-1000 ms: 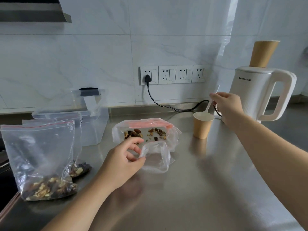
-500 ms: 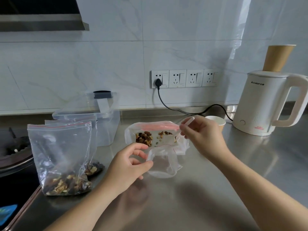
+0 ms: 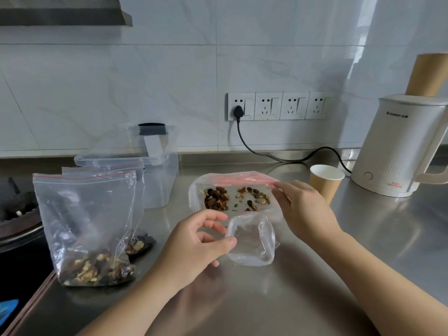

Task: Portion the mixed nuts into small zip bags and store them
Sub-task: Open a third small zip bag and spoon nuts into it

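Head view: your left hand [image 3: 194,241] pinches the empty small zip bag [image 3: 252,238] by its rim, mouth facing the big nut bag [image 3: 232,192] just behind it. Your right hand [image 3: 303,209] pinches that big bag's right edge, so it's nearer the nuts [image 3: 217,198].

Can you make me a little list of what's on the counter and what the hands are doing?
left hand: pinches rim of small bag, mouth open, nothing inside
right hand: fingers at edge of big bag lying flat, nuts inside
filled bags: standing at left, nuts at bottom
paper cup: upright beside kettle
clear box: behind filled bags
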